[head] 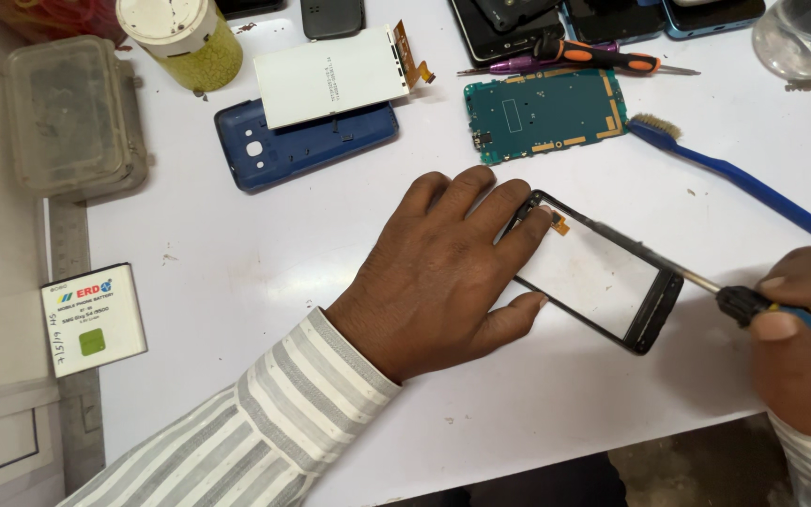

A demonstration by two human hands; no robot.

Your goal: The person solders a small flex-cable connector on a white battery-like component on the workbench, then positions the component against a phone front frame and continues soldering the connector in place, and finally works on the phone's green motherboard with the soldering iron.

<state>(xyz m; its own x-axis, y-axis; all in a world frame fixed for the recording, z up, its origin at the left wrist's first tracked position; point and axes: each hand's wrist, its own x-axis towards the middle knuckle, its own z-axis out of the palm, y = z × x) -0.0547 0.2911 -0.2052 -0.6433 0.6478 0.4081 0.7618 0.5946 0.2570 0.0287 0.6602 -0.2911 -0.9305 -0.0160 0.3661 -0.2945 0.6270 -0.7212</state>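
- Head view: the left hand (pixel 443 272) lies flat and spread on the white table (pixel 237 244), its fingertips pinning the near end of a black-framed touch panel (pixel 603 277), which sits between the two hands.
- The right hand (pixel 804 352) is closed round a blue-handled screwdriver (pixel 753 305); the thin shaft runs along the panel's far edge towards the small orange flex tab (pixel 558 223).
- To work well, the person should probably keep the blade shallow and the pinning pressure even, since thin glass may crack.
- A green circuit board (pixel 546 113) and blue brush (pixel 734 174) lie beyond, apart from the panel.
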